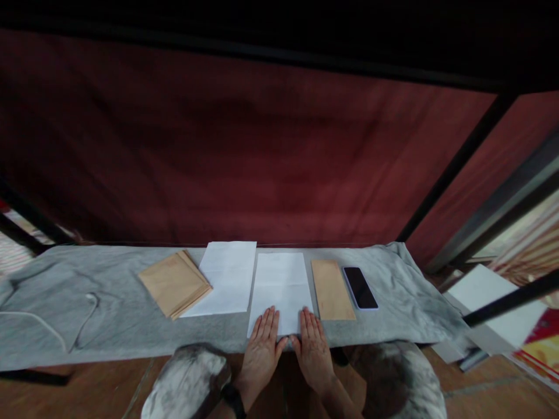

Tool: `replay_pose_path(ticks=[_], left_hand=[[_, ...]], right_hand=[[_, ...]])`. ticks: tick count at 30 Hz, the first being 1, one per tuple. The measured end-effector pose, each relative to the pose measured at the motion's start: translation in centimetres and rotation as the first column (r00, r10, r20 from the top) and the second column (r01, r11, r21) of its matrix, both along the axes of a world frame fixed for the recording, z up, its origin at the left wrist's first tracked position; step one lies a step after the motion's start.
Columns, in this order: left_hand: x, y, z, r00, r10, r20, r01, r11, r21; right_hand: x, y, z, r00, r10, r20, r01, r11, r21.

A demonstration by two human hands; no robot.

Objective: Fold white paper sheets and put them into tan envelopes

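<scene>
On my remote feed, the white sheet [282, 282] lies just left of the single brown envelope [333, 290], ahead of the left hand [262, 344] and right hand [312, 345] — both flat, fingers extended, on the sheet's near end, equally near. Its long axis points away from the wearer.

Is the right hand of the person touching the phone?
No, the right hand rests at the near edge of a white sheet, apart from the phone.
</scene>
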State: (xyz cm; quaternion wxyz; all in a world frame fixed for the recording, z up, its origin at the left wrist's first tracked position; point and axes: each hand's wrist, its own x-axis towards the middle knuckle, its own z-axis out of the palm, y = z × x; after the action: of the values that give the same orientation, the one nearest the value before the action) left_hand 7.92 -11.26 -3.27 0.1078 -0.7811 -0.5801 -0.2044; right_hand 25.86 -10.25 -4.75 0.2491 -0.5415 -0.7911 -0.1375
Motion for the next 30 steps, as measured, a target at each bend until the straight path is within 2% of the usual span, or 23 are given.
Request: replay_pose_path(ticks=[4,7,11,15,20,24,27,30], left_hand=[[-1.3,-0.4,-0.8,0.999,0.049,0.002,-0.049,0.999,0.016],[-1.8,-0.6,-0.8,0.998,0.067,-0.009,-0.067,0.998,0.022],[-1.0,-0.2,-0.1,0.997,0.073,-0.013,-0.073,0.997,0.000],[-0.3,0.1,-0.1,0.999,0.045,-0.012,-0.045,0.999,-0.018],[-0.8,0.3,-1.1,0.998,0.054,0.012,-0.053,0.998,-0.044],[0.4,2.6,-0.7,1.000,0.001,0.021,0.002,0.994,-0.107],[1.8,5.6,0.0,0.997,-0.067,0.037,0.072,0.983,-0.167],[2.3,8.9,0.2,0.995,-0.092,0.030,0.096,0.976,-0.193]], right_hand=[[0.1,-0.1,-0.2,1.000,-0.018,-0.013,0.018,1.000,0.004],[0.1,-0.3,-0.3,0.999,-0.035,-0.019,0.035,0.999,0.007],[-1.0,0.1,0.6,0.997,-0.053,-0.064,0.053,0.999,0.002],[-2.5,0.6,1.6,0.996,0.019,-0.087,-0.021,0.999,-0.024],[-2.0,0.2,0.9,0.997,0.008,-0.075,-0.009,1.000,-0.015],[-1.3,0.2,0.0,0.999,0.015,-0.042,-0.015,1.000,0.009],[-1.1,0.6,-0.5,0.999,0.038,-0.030,-0.038,0.999,0.020],[-1.1,1.1,-1.0,0.998,0.060,-0.026,-0.060,0.998,0.031]])
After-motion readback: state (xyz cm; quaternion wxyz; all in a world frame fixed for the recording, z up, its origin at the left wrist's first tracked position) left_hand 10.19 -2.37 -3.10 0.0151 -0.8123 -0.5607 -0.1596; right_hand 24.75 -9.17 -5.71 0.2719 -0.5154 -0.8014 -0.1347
